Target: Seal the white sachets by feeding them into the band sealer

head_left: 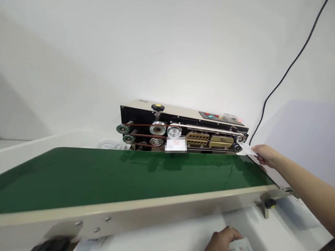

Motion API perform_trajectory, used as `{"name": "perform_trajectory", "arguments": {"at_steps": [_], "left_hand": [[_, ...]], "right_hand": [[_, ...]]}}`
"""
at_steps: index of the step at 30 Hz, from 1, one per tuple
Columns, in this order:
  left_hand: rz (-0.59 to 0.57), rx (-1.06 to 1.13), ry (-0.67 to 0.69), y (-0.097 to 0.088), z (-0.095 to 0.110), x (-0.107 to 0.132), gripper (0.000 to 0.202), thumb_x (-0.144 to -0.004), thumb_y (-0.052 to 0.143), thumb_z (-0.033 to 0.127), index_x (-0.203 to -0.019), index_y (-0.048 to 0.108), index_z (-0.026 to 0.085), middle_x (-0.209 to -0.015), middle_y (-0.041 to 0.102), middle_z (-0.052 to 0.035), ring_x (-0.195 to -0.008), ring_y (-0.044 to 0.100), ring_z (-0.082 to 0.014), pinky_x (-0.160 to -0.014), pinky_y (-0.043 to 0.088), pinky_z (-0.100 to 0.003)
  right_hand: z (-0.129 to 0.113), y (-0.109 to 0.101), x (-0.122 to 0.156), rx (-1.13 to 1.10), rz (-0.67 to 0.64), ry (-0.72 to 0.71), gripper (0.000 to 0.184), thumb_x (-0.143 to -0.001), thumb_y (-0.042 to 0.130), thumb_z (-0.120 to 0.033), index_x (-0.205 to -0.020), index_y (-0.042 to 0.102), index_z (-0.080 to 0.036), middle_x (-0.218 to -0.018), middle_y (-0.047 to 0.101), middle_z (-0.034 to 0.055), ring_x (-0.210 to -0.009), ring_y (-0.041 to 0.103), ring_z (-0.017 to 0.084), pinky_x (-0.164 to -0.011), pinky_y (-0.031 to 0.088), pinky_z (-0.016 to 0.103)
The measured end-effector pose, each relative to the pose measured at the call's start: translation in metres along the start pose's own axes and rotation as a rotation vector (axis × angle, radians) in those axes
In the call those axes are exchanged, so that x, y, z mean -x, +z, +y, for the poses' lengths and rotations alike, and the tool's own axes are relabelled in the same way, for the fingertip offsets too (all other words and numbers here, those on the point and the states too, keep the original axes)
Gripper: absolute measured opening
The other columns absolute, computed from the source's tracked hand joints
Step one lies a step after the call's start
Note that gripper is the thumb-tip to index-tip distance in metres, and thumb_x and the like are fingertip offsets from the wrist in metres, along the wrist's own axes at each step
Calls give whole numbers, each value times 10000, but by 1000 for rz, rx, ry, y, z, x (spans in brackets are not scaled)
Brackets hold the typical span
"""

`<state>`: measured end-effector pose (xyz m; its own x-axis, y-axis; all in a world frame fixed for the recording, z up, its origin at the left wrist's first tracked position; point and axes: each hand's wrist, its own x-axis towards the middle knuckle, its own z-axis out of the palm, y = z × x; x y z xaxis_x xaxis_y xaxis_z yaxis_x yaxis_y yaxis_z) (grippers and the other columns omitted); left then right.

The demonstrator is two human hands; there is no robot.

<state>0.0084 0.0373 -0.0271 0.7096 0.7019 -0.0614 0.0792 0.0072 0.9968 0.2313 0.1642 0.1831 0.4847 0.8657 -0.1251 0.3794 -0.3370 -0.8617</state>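
My right hand (265, 155) reaches out to the right end of a band sealing machine (183, 130) and pinches a small white packet (247, 149) at the machine's intake rollers. The packet's far end sits between the belts. My left hand (222, 240) rests low at the bottom edge, fingers curled on white packets (242, 245) lying on the white table. A green conveyor belt (125, 174) runs in front of the sealer, with nothing on it.
A black cable (285, 75) runs down the white wall to the right of the machine. Another white packet (112, 145) lies behind the belt's left part. A black and yellow knob (270, 203) sticks out of the conveyor frame at the right.
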Motion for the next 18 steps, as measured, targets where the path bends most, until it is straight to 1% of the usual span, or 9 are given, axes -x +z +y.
{"name": "perform_trajectory", "arguments": {"at_steps": [2, 5, 9, 11, 13, 16, 18], "left_hand": [[-9, 16, -5, 0, 1, 0, 421, -553, 704, 234, -971, 661, 215, -858, 614, -20, -827, 577, -215, -801, 445, -349], [-11, 30, -7, 1, 4, 2, 407, -545, 700, 227, -950, 664, 203, -850, 608, -29, -823, 575, -225, -800, 444, -372], [-10, 46, 2, 0, 7, 3, 399, -525, 704, 216, -921, 663, 195, -792, 587, -6, -755, 565, -193, -765, 447, -357], [-10, 58, 19, 0, 8, 3, 405, -514, 713, 208, -915, 660, 190, -772, 578, 6, -731, 552, -172, -754, 447, -335], [-9, 63, 24, 0, 9, 4, 416, -507, 727, 209, -917, 659, 189, -761, 572, 13, -721, 539, -160, -765, 447, -327], [-6, 77, 20, 0, 15, 5, 420, -516, 734, 222, -929, 660, 191, -750, 564, 19, -729, 529, -156, -789, 445, -332], [-1, 84, -3, 0, 21, 5, 423, -506, 734, 198, -922, 658, 185, -745, 556, 24, -734, 524, -157, -782, 444, -332]], "right_hand": [[1, 4, 0, -19, -8, -1, 202, -784, 557, -148, -622, 440, -177, -386, 388, -63, -296, 250, 28, -306, 169, 134], [0, 9, 1, -62, -22, -12, 198, -792, 537, -140, -625, 439, -182, -381, 373, -66, -298, 256, 35, -304, 163, 133], [-2, 12, 7, -121, -48, -27, 145, -776, 549, -116, -667, 482, -183, -379, 334, -83, -306, 277, 43, -301, 198, 127], [-4, 12, 12, -147, -65, -28, 118, -765, 552, -97, -702, 500, -183, -398, 352, -83, -315, 304, 45, -309, 245, 128], [-5, 12, 18, -167, -87, -30, 117, -740, 570, -86, -731, 505, -183, -438, 403, -72, -342, 361, 52, -336, 318, 141], [-6, 11, 27, -194, -131, -43, 170, -688, 614, -85, -778, 509, -182, -542, 495, -43, -424, 466, 71, -420, 426, 178], [-8, 10, 34, -201, -164, -53, 189, -688, 613, -107, -826, 509, -183, -619, 537, -24, -480, 511, 86, -472, 460, 206]]}}
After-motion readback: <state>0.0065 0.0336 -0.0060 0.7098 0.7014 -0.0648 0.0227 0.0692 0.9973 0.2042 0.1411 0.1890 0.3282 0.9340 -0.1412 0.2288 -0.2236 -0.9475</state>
